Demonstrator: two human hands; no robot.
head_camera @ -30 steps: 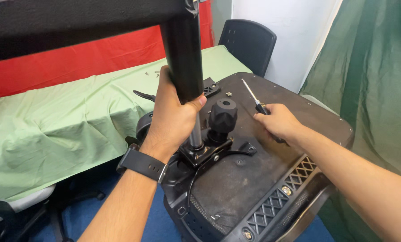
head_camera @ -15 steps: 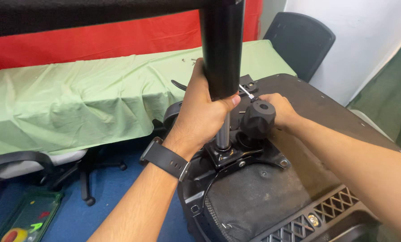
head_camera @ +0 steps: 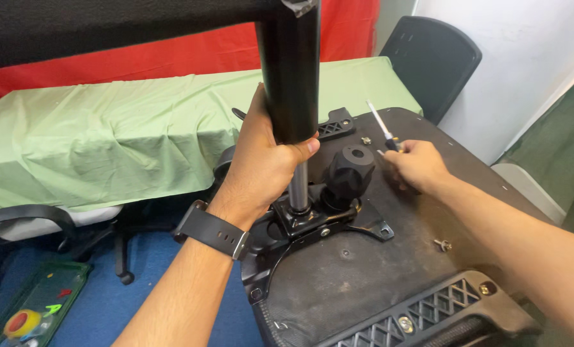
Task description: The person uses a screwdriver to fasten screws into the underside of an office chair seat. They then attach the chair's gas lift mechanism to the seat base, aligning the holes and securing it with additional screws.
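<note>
On the upturned chair seat (head_camera: 364, 283), centre, left hand (head_camera: 261, 160) wraps fingers tight around smooth black gas-lift cylinder (head_camera: 291, 71), upright in the metal mechanism plate (head_camera: 319, 222). Right hand (head_camera: 417, 166), farther right, pinches a slim screwdriver (head_camera: 380, 123). Ribbed black knob (head_camera: 349, 168) between hands.

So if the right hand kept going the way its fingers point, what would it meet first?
The right hand points up-left across the upturned chair seat, already around the screwdriver. Straight on, the small loose bolt probably comes first, then the black lever plate, though depth is uncertain.
</note>
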